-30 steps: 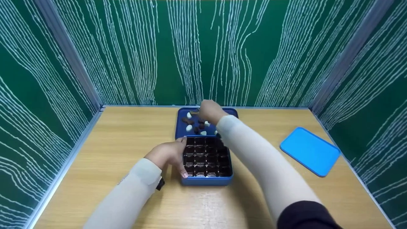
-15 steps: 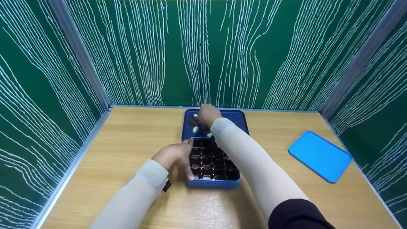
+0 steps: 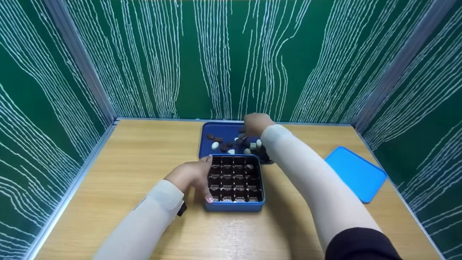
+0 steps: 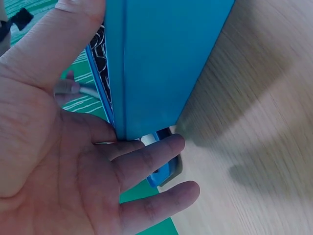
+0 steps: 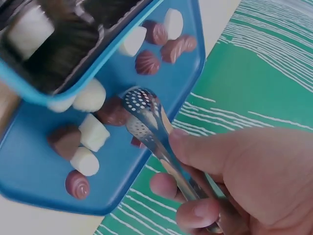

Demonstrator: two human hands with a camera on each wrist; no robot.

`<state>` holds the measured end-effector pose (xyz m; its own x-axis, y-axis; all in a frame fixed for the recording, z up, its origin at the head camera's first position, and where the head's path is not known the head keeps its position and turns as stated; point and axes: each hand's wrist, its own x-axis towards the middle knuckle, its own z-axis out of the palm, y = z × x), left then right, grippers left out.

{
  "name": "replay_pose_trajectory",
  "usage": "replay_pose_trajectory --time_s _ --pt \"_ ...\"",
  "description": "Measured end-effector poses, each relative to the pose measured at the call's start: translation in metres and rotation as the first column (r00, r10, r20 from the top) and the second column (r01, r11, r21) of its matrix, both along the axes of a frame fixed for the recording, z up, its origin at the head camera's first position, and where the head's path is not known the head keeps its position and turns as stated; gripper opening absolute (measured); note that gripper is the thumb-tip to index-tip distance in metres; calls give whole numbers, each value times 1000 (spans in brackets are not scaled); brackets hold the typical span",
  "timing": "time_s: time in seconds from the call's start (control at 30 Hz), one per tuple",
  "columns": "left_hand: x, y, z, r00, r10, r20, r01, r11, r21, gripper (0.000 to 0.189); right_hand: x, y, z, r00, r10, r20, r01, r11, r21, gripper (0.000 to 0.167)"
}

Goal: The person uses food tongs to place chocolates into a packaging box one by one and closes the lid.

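My left hand (image 3: 191, 176) grips the left side of a blue box (image 3: 235, 206), thumb over its near rim and forefinger at the far corner; two other fingers extend free in the left wrist view. A dark brown divided insert (image 3: 232, 178) fills the box, and a white chocolate (image 5: 30, 33) sits in one compartment. My right hand (image 3: 257, 124) pinches metal tongs (image 5: 157, 147) with perforated heads. Below them lies a dark blue tray (image 3: 225, 129) with several brown and white chocolates. The tong heads are right beside a brown chocolate (image 5: 112, 112).
A bright blue lid (image 3: 355, 173) lies on the wooden table (image 3: 151, 144) at the right, partly covered by my right sleeve (image 3: 310, 177). The tray stands just behind the box, whose far edge overlaps it in the head view. Green patterned panels (image 3: 205, 61) surround the table.
My right hand has moved with the tongs, first left over the tray, then back right to its right half. My left hand keeps its grip on the box.
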<state>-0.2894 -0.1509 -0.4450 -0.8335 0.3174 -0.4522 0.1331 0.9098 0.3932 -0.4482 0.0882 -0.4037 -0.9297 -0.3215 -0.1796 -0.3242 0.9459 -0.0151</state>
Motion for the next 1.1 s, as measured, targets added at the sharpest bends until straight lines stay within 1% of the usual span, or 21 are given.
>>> replay_pose_trajectory --time_s 0.1,0.27,0.37,0.4,0.57,0.6,0.67,0.8,1.0,1.1 --pt "0 2 0 1000 10 10 -10 1000 3 171 8 8 5 1000 16 21 -16 1000 7 37" --pt "-2 1 0 1000 10 15 -10 1000 5 171 15 10 11 998 -32 52 34 999 -36 32" --pt "-2 2 0 1000 8 13 -8 1000 8 170 16 11 10 999 -34 35 36 999 -38 27" --pt "-2 2 0 1000 11 14 -11 1000 10 170 17 11 9 999 -35 28 36 999 -38 28" --pt "0 1 0 999 29 21 -30 999 26 173 17 12 2 1000 14 -11 -15 1000 -7 32" --pt "0 1 0 999 28 19 -28 999 26 173 17 12 1 1000 22 -16 -22 1000 -5 35" --pt "1 1 0 999 27 17 -27 999 27 173 17 11 0 999 36 -25 -36 999 2 36" --pt "1 1 0 1000 17 9 -17 1000 21 172 15 11 -2 998 41 -38 -41 999 7 36" --pt "0 1 -1 1000 4 3 -4 1000 8 170 12 12 -5 997 56 -56 -54 998 42 40" --pt "0 1 -3 1000 2 3 -2 1000 10 170 15 14 -4 996 74 -59 -72 997 35 42"
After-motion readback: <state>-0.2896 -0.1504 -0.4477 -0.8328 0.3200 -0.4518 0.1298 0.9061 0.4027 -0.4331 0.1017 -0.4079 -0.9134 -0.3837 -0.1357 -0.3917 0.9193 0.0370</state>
